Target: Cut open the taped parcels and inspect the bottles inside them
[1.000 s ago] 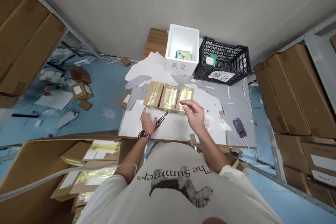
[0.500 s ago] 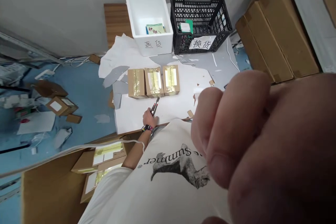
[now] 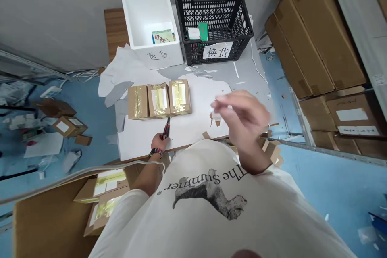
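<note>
My left hand (image 3: pixel 159 142), with a beaded bracelet at its wrist, rests at the table's near edge. It is closed around a black and red utility knife (image 3: pixel 167 127), whose tip points at the row of parcels. Three taped cardboard boxes stand side by side just beyond: the left box (image 3: pixel 138 102), the middle box (image 3: pixel 159 100) and the right box (image 3: pixel 180 96). Over the table's right side my right hand (image 3: pixel 246 115) is raised, fingers bent and thumb near the forefinger. Motion blurs its fingertips, so I cannot tell whether they meet.
A white bin (image 3: pixel 160 56) with booklets and a black crate (image 3: pixel 214 52) line the table's back. Cardboard scraps (image 3: pixel 206 135) lie near the front edge. A large carton (image 3: pixel 48 217) holding taped boxes is at lower left. Shelves of cartons (image 3: pixel 320 36) stand right.
My right hand has moved from close to the camera down and away, over the table's right side. My left hand still holds the utility knife, now turned more upright. The view has shifted to the right.
</note>
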Demonstrator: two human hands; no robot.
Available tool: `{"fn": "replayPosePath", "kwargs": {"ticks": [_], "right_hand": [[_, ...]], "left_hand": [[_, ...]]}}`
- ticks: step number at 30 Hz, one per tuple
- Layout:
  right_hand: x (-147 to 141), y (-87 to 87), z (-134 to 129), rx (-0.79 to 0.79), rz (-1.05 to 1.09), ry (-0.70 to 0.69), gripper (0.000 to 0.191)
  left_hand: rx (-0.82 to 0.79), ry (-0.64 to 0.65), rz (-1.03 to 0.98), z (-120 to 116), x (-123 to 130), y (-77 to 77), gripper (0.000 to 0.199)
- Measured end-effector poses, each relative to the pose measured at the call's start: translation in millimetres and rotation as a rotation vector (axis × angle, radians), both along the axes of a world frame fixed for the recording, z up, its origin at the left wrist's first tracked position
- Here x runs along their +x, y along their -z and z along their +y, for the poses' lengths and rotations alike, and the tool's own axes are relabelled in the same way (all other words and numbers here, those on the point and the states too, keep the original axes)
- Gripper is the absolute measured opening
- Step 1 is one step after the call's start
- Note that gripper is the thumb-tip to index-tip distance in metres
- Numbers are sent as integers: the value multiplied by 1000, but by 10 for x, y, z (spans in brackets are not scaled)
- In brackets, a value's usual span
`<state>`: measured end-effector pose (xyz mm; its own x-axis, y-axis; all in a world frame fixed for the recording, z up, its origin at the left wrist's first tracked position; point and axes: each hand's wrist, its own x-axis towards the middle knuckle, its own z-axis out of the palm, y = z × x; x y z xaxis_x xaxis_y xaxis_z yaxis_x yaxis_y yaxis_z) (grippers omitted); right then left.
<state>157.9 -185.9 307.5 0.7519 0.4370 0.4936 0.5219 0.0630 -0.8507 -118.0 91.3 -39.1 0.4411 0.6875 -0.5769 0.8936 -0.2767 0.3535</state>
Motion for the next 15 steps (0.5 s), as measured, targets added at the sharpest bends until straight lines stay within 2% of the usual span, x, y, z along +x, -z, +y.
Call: {"fn": "replayPosePath", "kwargs": {"ticks": [2, 5, 7, 8, 11, 15], "right_hand": [[334, 459, -44, -29, 169, 59, 27], [672, 1263, -185, -211, 468, 129, 35], [742, 1672, -276, -329, 573, 80, 36], [743, 1807, -310, -364, 599, 32, 35], [719, 1973, -345, -413, 618, -105, 34], [792, 1972, -263, -455, 595, -155, 35]], "left_hand": [[27, -45, 46, -85, 50, 18, 45], [70, -68, 70, -179, 136, 38, 46], [88, -87, 84, -205, 186, 36, 50], [98, -98, 93, -208, 205, 31, 52], [168, -152, 135, -193, 229, 10, 56], [278, -214, 174, -144, 196, -5, 53]]}}
